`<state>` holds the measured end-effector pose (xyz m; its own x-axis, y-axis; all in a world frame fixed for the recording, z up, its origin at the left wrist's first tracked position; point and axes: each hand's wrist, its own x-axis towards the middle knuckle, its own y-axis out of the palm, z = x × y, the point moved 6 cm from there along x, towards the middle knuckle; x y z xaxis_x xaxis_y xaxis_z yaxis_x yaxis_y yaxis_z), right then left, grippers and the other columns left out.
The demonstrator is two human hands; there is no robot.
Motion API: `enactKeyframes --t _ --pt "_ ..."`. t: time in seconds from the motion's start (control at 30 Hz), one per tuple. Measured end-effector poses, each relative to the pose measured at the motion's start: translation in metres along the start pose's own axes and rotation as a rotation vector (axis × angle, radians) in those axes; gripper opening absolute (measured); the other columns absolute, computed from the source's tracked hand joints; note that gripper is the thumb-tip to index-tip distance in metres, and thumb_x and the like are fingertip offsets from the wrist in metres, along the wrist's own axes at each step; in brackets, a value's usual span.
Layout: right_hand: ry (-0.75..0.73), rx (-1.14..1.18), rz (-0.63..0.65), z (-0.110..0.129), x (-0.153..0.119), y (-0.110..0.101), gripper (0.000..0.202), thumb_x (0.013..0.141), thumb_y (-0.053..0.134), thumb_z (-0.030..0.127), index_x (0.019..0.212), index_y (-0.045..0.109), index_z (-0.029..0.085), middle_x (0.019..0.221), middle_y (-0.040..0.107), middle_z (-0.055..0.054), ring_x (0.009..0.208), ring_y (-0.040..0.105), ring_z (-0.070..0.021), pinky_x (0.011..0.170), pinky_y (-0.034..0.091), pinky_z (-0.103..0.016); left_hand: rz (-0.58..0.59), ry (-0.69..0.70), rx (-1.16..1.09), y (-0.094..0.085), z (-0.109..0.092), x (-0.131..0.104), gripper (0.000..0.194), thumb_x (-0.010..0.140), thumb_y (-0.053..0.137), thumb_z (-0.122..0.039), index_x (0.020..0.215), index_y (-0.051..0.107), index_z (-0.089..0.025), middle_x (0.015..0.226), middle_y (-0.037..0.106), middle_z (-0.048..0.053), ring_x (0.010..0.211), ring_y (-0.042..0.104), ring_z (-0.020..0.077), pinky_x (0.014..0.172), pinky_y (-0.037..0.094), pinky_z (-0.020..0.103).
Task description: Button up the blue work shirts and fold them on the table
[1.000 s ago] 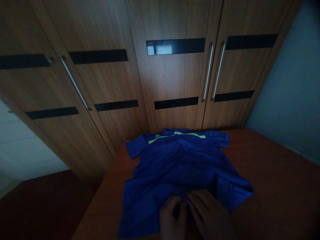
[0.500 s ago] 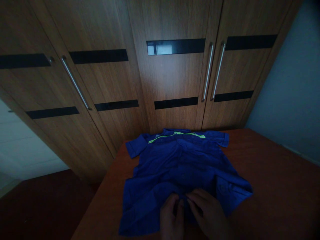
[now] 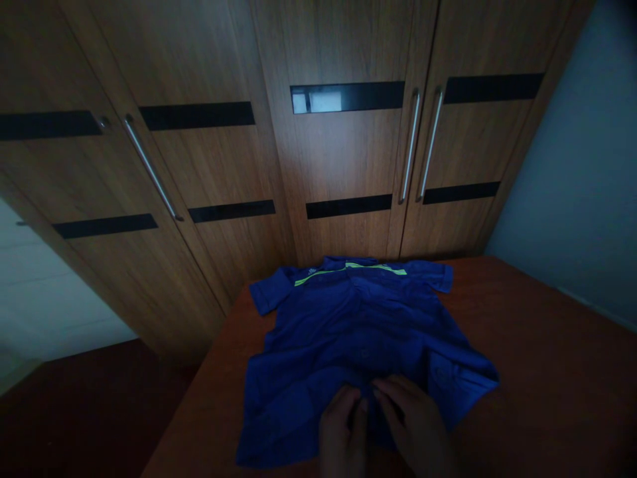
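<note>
A dark blue short-sleeved shirt [image 3: 318, 332] with yellow-green stripes across the upper chest lies spread on the table, collar at the far end. Near its lower front edge, my left hand [image 3: 343, 425] pinches the fabric between thumb and fingers. Close on the right, my right hand [image 3: 411, 415] also pinches the cloth, its fingertips almost meeting the left ones. Between them the fabric is slightly raised; whether a button is held there is too dark to tell. The shirt's lower right corner is folded and rumpled.
The reddish-brown table [image 3: 542, 372] reaches back to a wooden wardrobe [image 3: 343, 153] with metal handles and black panels. A pale wall [image 3: 567, 199] stands on the right. Dark floor [image 3: 99, 392] shows beyond the table's left edge.
Both hands stay at the shirt's lower front, with only a slight shift of the fingers. The view has moved a little.
</note>
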<state>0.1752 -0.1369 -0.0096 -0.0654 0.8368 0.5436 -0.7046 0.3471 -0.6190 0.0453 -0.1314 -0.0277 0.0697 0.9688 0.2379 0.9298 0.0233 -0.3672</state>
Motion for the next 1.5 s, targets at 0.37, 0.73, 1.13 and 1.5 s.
enactKeyframes --t 0.37,0.73,1.13,1.5 --pt "0.162 0.150 -0.028 -0.020 -0.004 0.009 0.027 0.091 0.042 0.026 0.093 0.068 0.019 0.091 0.072 -0.009 0.083 0.069 -0.0202 0.075 0.056 -0.031 0.047 -0.008 -0.110 0.002 -0.005 0.000 0.027 0.088 0.051 -0.036 0.072 0.061 -0.018 0.074 0.058 0.003 0.071 0.055 0.0166 0.064 0.042 0.023" --pt "0.309 0.492 0.280 -0.023 0.004 0.010 0.024 0.092 0.043 0.034 0.085 0.062 0.021 0.080 0.065 -0.001 0.082 0.063 -0.0166 0.074 0.052 -0.026 0.037 -0.079 -0.185 0.002 0.009 -0.002 0.033 0.084 0.055 -0.047 0.069 0.058 -0.018 0.073 0.054 0.001 0.072 0.052 0.0158 0.067 0.044 0.024" --pt "0.302 0.413 0.259 -0.010 0.003 0.006 0.022 0.088 0.052 0.039 0.093 0.065 0.022 0.089 0.068 -0.003 0.086 0.064 -0.0175 0.076 0.051 -0.026 0.024 -0.170 -0.257 -0.002 0.010 -0.002 0.029 0.084 0.054 -0.045 0.081 0.063 -0.017 0.078 0.062 0.003 0.077 0.056 0.0180 0.072 0.046 0.025" --pt "0.253 0.411 0.248 -0.013 0.009 0.003 0.029 0.091 0.047 0.041 0.085 0.067 0.021 0.086 0.069 -0.004 0.082 0.064 -0.0176 0.076 0.050 -0.026 0.014 -0.194 -0.227 -0.001 0.016 -0.002 0.031 0.084 0.053 -0.047 0.078 0.062 -0.017 0.077 0.062 0.002 0.076 0.056 0.0184 0.071 0.045 0.025"
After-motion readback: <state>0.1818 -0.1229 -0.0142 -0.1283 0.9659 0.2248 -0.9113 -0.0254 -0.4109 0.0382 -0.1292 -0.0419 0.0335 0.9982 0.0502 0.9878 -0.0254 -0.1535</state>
